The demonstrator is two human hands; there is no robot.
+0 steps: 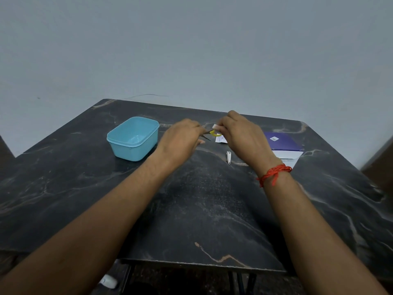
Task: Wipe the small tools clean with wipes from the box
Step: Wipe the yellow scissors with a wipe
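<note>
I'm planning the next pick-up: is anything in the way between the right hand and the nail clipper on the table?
Nothing visible. The nail clipper lies alone on the bare table beside the right hand's wrist. That hand does pinch a white wipe; the left hand holds the scissors.

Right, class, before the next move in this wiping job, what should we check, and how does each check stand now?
1. Scissors held firmly: ok, the left hand grips them above the table.
2. Wipe in hand: ok, the right hand pinches it by the yellow handle.
3. Blades clean: cannot tell, too small.
4. Nail clipper wiped: cannot tell; it lies on the table.
5. Blue container open: ok.
6. Purple box near: ok, beside the right wrist.
</note>
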